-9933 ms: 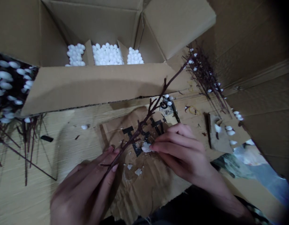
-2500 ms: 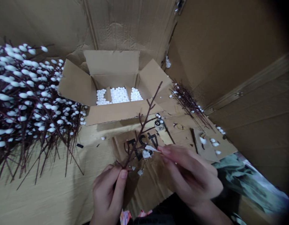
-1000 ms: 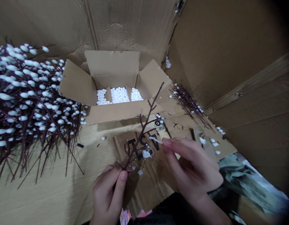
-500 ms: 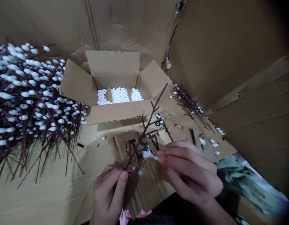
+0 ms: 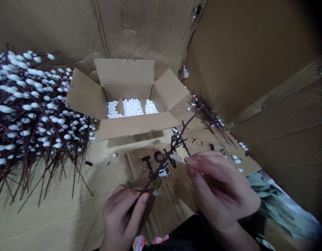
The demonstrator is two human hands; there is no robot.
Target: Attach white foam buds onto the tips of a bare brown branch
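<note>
My left hand [image 5: 125,212] pinches the lower end of a bare, dark brown artificial twig [image 5: 164,158] with short side shoots. The twig slants up and away to the right. Between thumb and fingertips of my right hand [image 5: 218,188] is a slim, whitish pointed piece [image 5: 178,159], its exact kind unclear; its tip is close to the twig, and I cannot tell if they touch. Beneath the twig, a cardboard sheet [image 5: 171,205] with black print carries a white smeared lump [image 5: 163,172].
An open cardboard box [image 5: 137,126] of small white balls [image 5: 133,107] stands behind. Left is a big pile of white-tipped twigs [image 5: 38,115]; right, a bundle of bare twigs [image 5: 211,116] and loose white balls [image 5: 236,159]. Cardboard walls [image 5: 254,52] enclose the back and right.
The twig has turned and leans further right. My right hand has lifted the whitish piece from near the white lump up and right, alongside the twig's middle.
</note>
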